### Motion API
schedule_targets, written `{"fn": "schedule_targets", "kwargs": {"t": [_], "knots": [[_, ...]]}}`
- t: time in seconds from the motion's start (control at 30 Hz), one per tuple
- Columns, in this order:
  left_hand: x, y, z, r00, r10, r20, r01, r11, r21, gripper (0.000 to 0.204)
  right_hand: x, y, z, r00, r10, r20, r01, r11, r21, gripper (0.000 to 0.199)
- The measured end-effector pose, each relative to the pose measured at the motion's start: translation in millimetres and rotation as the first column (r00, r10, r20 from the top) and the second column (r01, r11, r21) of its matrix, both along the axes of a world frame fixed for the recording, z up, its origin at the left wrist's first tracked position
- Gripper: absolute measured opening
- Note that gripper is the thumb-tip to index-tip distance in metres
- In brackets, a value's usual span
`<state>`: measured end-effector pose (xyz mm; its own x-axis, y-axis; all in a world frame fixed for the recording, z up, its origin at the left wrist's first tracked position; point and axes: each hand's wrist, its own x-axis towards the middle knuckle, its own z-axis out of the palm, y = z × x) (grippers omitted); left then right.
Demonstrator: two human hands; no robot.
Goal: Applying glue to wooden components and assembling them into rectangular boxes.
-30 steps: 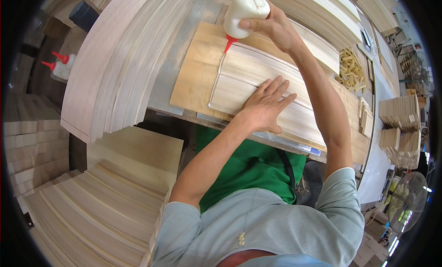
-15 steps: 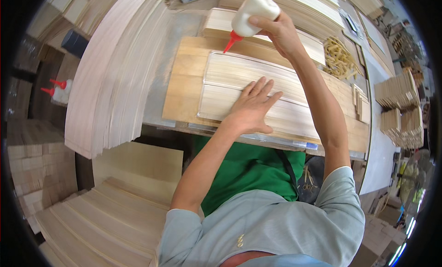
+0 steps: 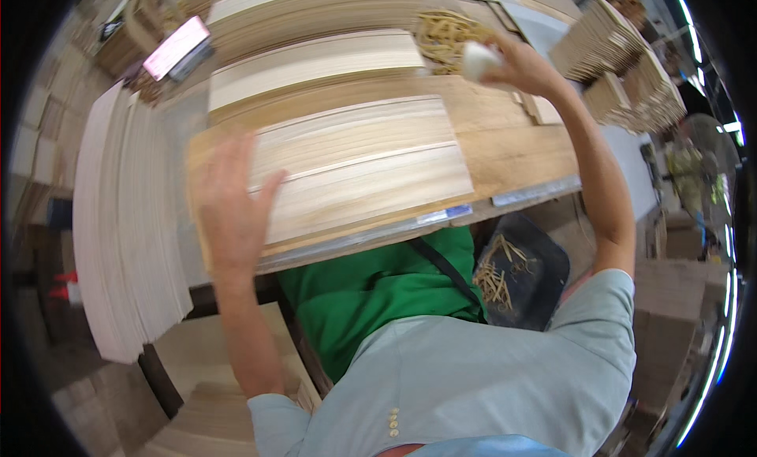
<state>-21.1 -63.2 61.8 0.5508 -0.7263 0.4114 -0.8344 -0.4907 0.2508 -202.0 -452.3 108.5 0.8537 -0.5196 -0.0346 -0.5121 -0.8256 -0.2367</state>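
My left hand (image 3: 230, 205) lies flat with fingers spread on the left end of a stack of pale thin wood sheets (image 3: 363, 165). The stack rests on a brown wooden board (image 3: 512, 145). My right hand (image 3: 527, 63) is stretched far to the upper right and is closed around a white glue bottle (image 3: 478, 60), blurred by motion. The bottle is beside a heap of thin tan sticks (image 3: 445, 31).
A tall pile of long pale veneer strips (image 3: 118, 236) fills the left side. More stacked strips (image 3: 315, 59) lie behind the board. Piles of small wood pieces (image 3: 623, 63) stand at the right. A dark tray with sticks (image 3: 516, 276) sits below the table edge.
The view swung right. My right hand carried the glue bottle away from the sheets to the far right. My left hand slid to the left end of the sheet stack.
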Motion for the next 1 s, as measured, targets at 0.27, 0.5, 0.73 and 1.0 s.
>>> {"fn": "schedule_targets", "kwargs": {"t": [0.27,0.5,0.73,1.0], "knots": [[91.0,110.1,100.4,0.805,0.564,0.182,-0.592,0.749,0.297,0.073,14.0,-22.4,-45.1,0.722,-0.014,-0.692,-0.352,0.853,-0.386,0.025],[110.3,149.9,111.0,0.747,0.654,-0.12,-0.584,0.731,0.353,0.088,21.5,27.2,-24.1,0.914,0.226,-0.336,-0.325,0.905,-0.275,0.033],[114.0,150.1,132.8,0.725,0.656,-0.211,-0.614,0.754,0.235,0.079,-6.8,71.2,-9.4,0.91,0.401,0.109,-0.388,0.914,-0.121,0.039],[7.5,33.8,105.1,0.897,0.013,-0.442,0.028,0.996,0.085,0.055,-15.2,107.4,-20.4,0.638,0.472,0.609,-0.403,0.878,-0.258,0.063]]}}
